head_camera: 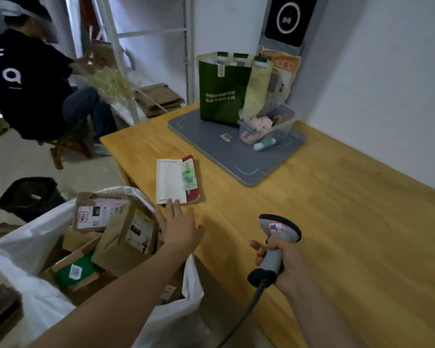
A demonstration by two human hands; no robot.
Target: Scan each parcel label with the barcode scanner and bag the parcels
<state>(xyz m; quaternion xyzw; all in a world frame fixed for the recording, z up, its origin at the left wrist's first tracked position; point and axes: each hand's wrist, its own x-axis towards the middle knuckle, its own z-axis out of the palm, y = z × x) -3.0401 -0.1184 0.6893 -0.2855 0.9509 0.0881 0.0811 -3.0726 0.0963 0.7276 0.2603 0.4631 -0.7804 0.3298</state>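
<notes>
The parcel (177,180) is a flat packet. A white label covers its left part, and a red and green printed strip runs down its right side. It lies flat on the wooden surface (337,222) at mid-frame, its long axis running up and down the frame and leaning slightly. The left grip (180,228) is just below it, fingers straight and spread, with the fingertips touching the parcel's near short edge. At lower right, well apart from the parcel, the right grip (286,267) is curled around the handle of the grey scanner (278,228), whose black-rimmed head points up-frame. A white bag (35,247) of boxes sits at lower left.
</notes>
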